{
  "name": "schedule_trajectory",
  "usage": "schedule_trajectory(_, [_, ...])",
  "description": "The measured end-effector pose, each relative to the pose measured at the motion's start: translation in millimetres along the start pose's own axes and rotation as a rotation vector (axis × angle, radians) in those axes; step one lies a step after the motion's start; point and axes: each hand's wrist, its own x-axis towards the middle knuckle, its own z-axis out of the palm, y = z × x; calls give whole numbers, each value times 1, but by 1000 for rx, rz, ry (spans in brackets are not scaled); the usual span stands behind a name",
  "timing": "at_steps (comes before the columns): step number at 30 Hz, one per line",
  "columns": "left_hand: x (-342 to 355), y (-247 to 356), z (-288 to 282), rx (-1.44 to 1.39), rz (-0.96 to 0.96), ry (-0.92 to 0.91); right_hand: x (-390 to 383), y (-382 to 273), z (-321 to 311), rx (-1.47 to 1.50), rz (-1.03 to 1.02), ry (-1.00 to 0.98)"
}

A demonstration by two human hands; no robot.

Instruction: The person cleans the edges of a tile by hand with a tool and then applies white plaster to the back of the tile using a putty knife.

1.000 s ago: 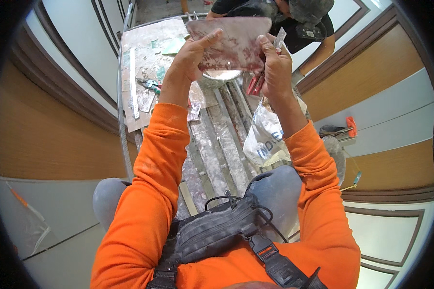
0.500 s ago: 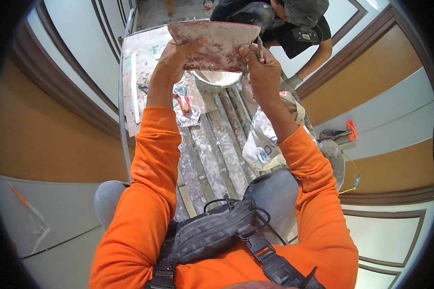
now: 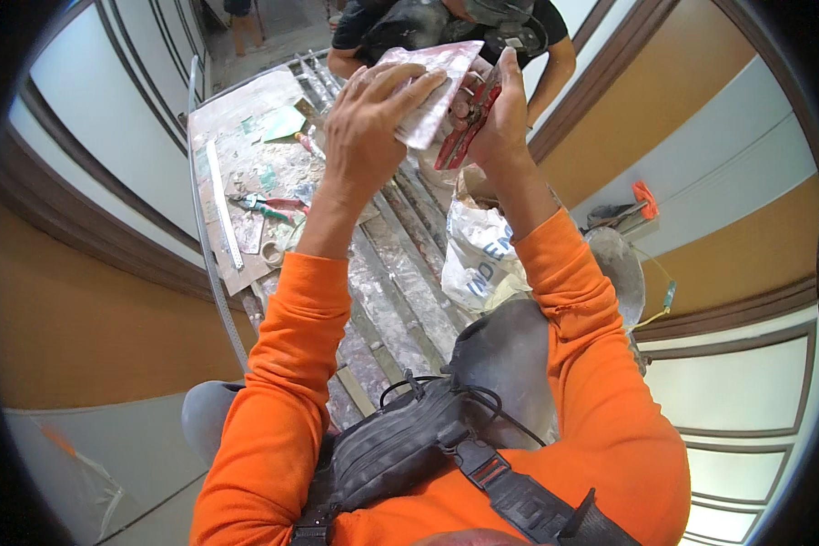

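Pink-smeared panel [image 3: 434,111] is slanting in mid-air, the left hand [image 3: 369,111] holding it in a clamped grip; the right hand [image 3: 508,120] is clasping a red tool [image 3: 473,127] just beside it; a white bag [image 3: 469,241] is slumping below; pliers [image 3: 262,205] are lying on a littered board [image 3: 223,116]; a co-worker [image 3: 396,35] in dark clothing is leaning beyond.

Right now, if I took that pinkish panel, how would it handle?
Probably stiff: the panel looks flat, without sagging, in the left hand. Perhaps light, given its thin edge. Its smeared face might be slippery.
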Motion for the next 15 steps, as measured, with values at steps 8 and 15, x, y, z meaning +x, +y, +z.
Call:
schedule_trajectory(8, [-13, 18, 5, -515, -171, -580, -13, -17, -53, -687, -121, 312])
schedule_trajectory(15, [-17, 13, 21, 34, -414, -269, -41, 14, -22, -793, -16, -56])
